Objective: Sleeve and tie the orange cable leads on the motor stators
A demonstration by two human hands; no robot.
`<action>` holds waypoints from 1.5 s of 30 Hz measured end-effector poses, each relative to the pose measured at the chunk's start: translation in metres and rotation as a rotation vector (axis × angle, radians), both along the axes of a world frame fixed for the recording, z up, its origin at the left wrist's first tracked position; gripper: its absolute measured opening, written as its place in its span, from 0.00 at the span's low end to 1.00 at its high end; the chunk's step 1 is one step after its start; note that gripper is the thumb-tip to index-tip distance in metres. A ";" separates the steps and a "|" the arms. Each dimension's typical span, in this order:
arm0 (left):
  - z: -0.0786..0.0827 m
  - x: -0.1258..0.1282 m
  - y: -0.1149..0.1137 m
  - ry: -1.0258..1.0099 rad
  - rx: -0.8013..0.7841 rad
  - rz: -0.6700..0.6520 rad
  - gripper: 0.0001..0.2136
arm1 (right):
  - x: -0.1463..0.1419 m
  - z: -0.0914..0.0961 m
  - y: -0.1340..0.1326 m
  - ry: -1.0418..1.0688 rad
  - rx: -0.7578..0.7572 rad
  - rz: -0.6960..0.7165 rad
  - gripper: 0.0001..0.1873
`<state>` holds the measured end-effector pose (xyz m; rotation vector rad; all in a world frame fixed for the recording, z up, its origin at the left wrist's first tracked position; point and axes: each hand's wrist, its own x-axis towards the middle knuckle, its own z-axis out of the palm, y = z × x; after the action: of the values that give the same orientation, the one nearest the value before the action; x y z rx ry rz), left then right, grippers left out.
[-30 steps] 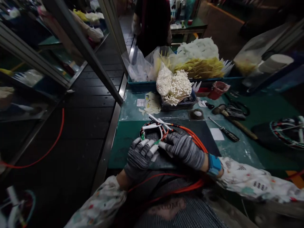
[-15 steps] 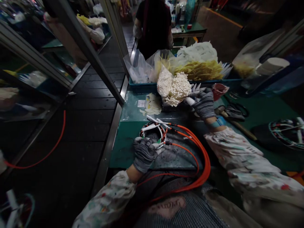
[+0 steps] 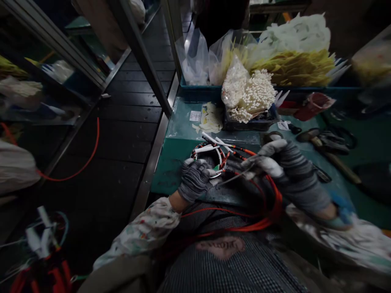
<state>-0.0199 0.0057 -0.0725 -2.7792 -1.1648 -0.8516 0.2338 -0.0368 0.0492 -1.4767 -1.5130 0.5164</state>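
Coiled wire harness [image 3: 208, 156] w/ orange leads [image 3: 275, 209]

Grey knit cloth gloves on left hand [image 3: 194, 180] and right hand [image 3: 293, 175], matt & rough, w/ smooth white coating on fingers [image 3: 269, 165]. Wire ring [image 3: 210, 152] and orange cables [image 3: 276, 205] are glossy plastic. Surface [image 3: 183, 126] is scuffed semi-gloss green sheet w/ bare metal edge strip [image 3: 149, 162], thin clear plastic bag [image 3: 194, 61] beyond.

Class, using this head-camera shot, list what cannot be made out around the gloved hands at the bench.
Head view only:
- Near side of the wire ring: hidden by the gloved left hand.
- What the right hand pinches: too thin and blurred to tell.
- Blue wristband: motion-blurred.
- Person beyond the blue tray: cut off by the top edge.
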 end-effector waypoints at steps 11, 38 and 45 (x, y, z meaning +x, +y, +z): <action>0.004 0.003 0.000 0.002 -0.056 0.014 0.08 | -0.011 -0.039 -0.058 0.157 -0.264 0.568 0.16; 0.014 0.005 0.004 -0.246 0.033 -0.085 0.06 | -0.047 -0.043 0.060 0.141 -0.210 0.310 0.16; 0.012 0.003 0.005 -0.189 -0.066 -0.056 0.06 | -0.035 -0.031 0.066 0.164 -0.475 0.723 0.17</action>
<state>-0.0174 0.0107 -0.0601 -2.8482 -1.1650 -1.1230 0.1986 0.0289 0.0178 -1.1347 -1.8501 1.4695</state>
